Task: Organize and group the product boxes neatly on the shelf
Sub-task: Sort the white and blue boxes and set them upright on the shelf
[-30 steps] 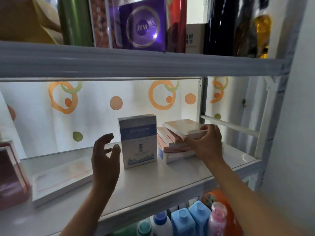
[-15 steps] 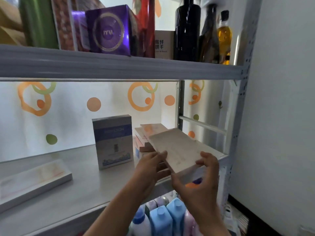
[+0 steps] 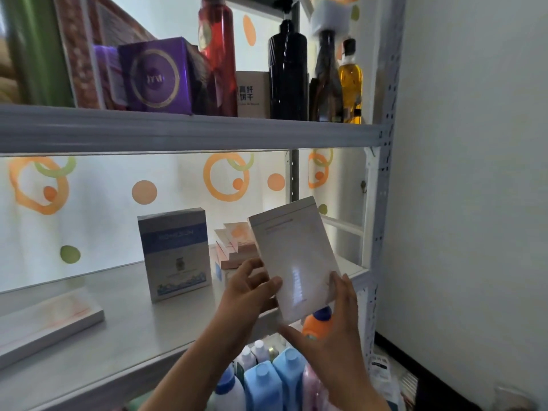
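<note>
A flat white box [image 3: 293, 256] is held up on end in front of the middle shelf [image 3: 124, 330]. My left hand [image 3: 249, 289] grips its lower left edge and my right hand [image 3: 335, 324] holds its lower right corner from below. Behind it a stack of pink and white flat boxes [image 3: 234, 247] lies on the shelf, partly hidden. A blue and white box [image 3: 175, 253] stands upright just left of the stack. Another flat white box [image 3: 47, 324] lies at the shelf's left end.
The upper shelf [image 3: 189, 132] carries a purple box [image 3: 157, 75], a red bottle [image 3: 219, 54], a black bottle [image 3: 287, 72] and an oil bottle [image 3: 351, 81]. Blue detergent bottles [image 3: 267, 384] stand on the shelf below. A white wall [image 3: 474, 173] lies right of the rack's upright.
My right hand lifted the top white box off the stack and drew it toward me. My left hand joined it, and the box now stands tilted upright between both hands.
</note>
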### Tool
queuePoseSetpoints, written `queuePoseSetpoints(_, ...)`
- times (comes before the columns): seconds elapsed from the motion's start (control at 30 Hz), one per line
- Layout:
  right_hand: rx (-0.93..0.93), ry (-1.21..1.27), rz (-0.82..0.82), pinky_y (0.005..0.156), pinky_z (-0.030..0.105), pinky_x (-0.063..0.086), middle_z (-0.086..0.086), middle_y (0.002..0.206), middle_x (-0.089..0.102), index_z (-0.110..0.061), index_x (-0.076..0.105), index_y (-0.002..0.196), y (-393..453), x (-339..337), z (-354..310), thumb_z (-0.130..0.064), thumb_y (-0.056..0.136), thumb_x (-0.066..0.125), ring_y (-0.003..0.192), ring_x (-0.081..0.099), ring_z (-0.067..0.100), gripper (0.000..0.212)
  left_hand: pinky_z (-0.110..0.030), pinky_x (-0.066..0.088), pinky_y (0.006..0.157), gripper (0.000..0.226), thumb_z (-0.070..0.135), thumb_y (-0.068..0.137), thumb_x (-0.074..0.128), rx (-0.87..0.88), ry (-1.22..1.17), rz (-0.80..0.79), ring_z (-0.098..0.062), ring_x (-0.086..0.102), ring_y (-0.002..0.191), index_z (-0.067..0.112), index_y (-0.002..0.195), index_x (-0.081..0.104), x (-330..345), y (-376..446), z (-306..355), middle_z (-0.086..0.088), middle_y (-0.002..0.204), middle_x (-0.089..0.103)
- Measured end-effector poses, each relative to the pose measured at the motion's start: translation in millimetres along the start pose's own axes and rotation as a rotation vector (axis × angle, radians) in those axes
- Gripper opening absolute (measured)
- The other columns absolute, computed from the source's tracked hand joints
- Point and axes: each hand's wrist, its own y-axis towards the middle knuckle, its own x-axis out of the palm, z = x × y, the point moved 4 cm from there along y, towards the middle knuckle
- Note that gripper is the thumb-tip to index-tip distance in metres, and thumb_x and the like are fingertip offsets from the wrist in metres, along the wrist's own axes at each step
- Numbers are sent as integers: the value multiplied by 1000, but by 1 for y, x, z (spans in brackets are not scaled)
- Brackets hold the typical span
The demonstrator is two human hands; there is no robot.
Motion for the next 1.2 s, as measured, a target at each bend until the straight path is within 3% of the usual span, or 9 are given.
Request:
queuePoseSetpoints(0.2, 114, -78, -11, 110, 50, 38, -15, 154, 9, -45, -1, 147, 8, -1, -16, -86, 47, 64, 144, 18, 17, 126, -36, 59, 69, 27, 8, 88, 65, 44, -4, -49, -24, 72, 90, 10, 114, 57, 13, -10, 14, -5, 98, 74)
queuePoseSetpoints(0.37, 333, 562, -167, 90, 30, 55, -8, 133, 56, -38, 45, 138, 7, -14, -15, -53, 44, 90, 114, 60, 9, 105, -37, 57, 83, 24, 21, 96, 53, 58, -2, -174, -21, 68, 102, 13, 114, 66, 25, -11, 17, -5, 109, 72)
queuePoseSetpoints(0.43, 385, 795, -236, 92, 32, 52, 2, 120, 69, -29, 53, 134, 4, -16, -16, -43, 49, 90, 108, 67, 16, 93, -33, 52, 92, 22, 19, 94, 58, 111, 191, -167, -15, 64, 110, 20, 115, 67, 25, -7, 15, 2, 113, 70)
queuePoseSetpoints(0.6, 489, 1241, -310, 84, 43, 56, 19, 109, 69, -6, 63, 118, -1, -15, -16, -33, 37, 98, 97, 69, 31, 92, -27, 48, 91, 59, 32, 77, 77, 59, 395, -86, -10, 57, 115, 20, 129, 53, 22, 12, 2, 5, 126, 60)
queuePoseSetpoints(0.7, 560, 1359, -308, 95, 56, 46, 29, 114, 65, 2, 60, 121, -6, -16, -9, -31, 37, 97, 99, 66, 40, 98, -18, 56, 67, 35, 14, 80, 75, -34, 223, -142, -7, 70, 89, 11, 112, 60, 30, 14, -6, -7, 109, 70)
queuePoseSetpoints(0.83, 600, 1323, -313, 93, 56, 45, 31, 118, 63, 0, 68, 116, 0, -21, 1, -39, 32, 94, 102, 63, 43, 96, -34, 60, 76, 30, 10, 84, 71, -32, 134, -124, -23, 72, 91, 4, 113, 63, 32, 19, -16, -13, 107, 72)
queuePoseSetpoints(1.0, 705, 905, -257, 65, 48, 57, 24, 109, 69, -11, 56, 125, 8, -6, 28, -41, 30, 99, 88, 70, 41, 108, -30, 59, 65, 27, 4, 84, 69, 91, 86, -19, -21, 72, 82, 22, 105, 67, 23, 29, -22, -2, 98, 74)
queuePoseSetpoints(1.1, 636, 712, -145, 58, 39, 56, 20, 92, 74, -10, 62, 118, 11, -9, 36, -34, 56, 91, 74, 71, 35, 73, -27, 57, 65, 31, 5, 84, 70, 147, 121, 6, -19, 71, 87, 25, 107, 66, 23, 32, -23, 1, 103, 73)
queuePoseSetpoints(1.2, 594, 652, -108, 65, 42, 60, 16, 84, 75, -9, 67, 106, 18, -13, 36, -25, 78, 75, 71, 71, 32, 32, -31, 60, 69, 30, 6, 86, 68, 161, 131, 27, -19, 69, 90, 25, 109, 63, 21, 30, -26, 1, 107, 69)
